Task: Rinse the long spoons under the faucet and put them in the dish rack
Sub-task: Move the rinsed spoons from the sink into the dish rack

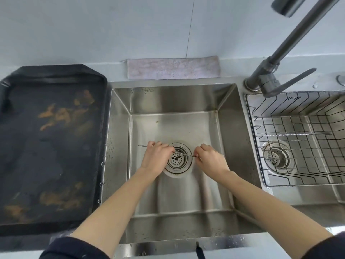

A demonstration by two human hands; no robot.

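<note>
1. your left hand (pixel 157 156) and right hand (pixel 211 158) are both low in the left sink basin (pixel 168 101), either side of the drain strainer (pixel 178 158), each pinched shut on an end of one long spoon (pixel 183 154) that bridges the gap between them just over the strainer.
2. a thin metal tip (pixel 142 146) pokes out past the left of your left hand; i cannot tell whether it belongs to the same spoon or to a second one held with it.
3. no water shows at this moment, and the faucet (pixel 291 40) spout swings up out of view at the upper right, so judge the rinse as not yet under way here.
4. to do the step well, lift the spoon by one end only, bring it under the stream, and turn it so both faces of the bowl get washed (a two-ended pinch makes turning awkward).
5. keep it over the strainer so a slip does not send it sliding.
6. the spoon looks very slender, shiny and wet, likely slippery.
7. another long spoon (pixel 293 134) already lies across the dish rack (pixel 298 146) in the right basin; set this one beside it.
</note>
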